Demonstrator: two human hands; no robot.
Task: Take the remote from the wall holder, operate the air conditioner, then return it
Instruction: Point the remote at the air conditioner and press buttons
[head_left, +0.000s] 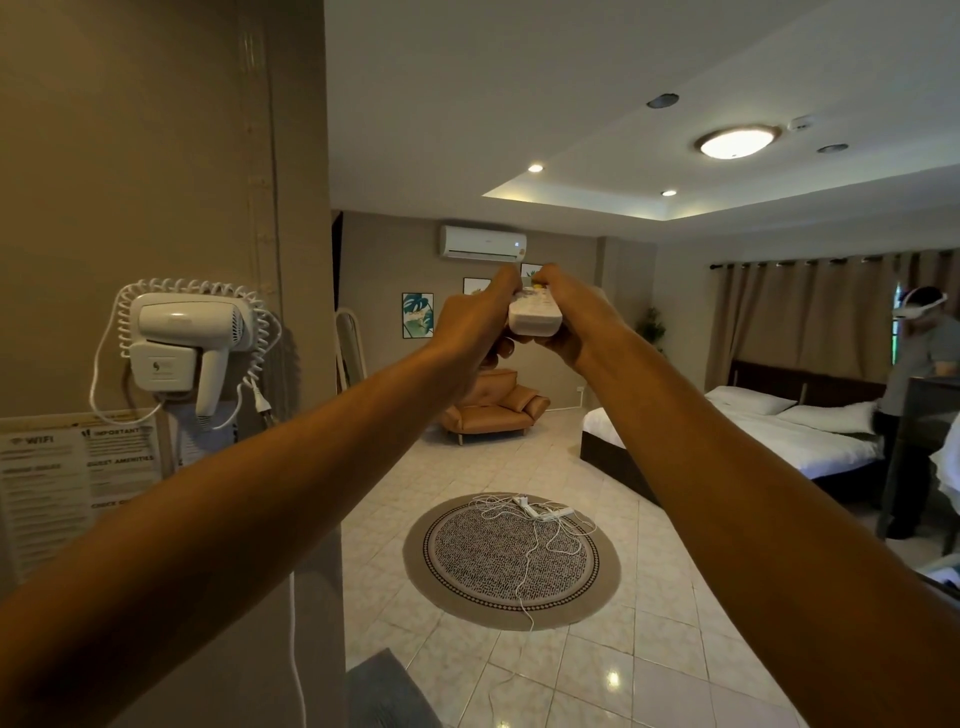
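Observation:
Both my arms reach out at chest height, holding a white remote (535, 314) between them. My left hand (475, 322) grips its left side and underside. My right hand (571, 312) wraps its right side, with the thumb lying on the buttons at the top. The remote points at the white air conditioner (483, 242), mounted high on the far wall just above my hands. No remote holder shows in the view.
A white hair dryer (187, 338) with a coiled cord hangs on the wall at left, above printed notices (78, 467). A round rug (511, 558) with a tangled power strip lies on the tiled floor. An orange armchair (493, 405), a bed (753, 431) and a person (919, 374) stand beyond.

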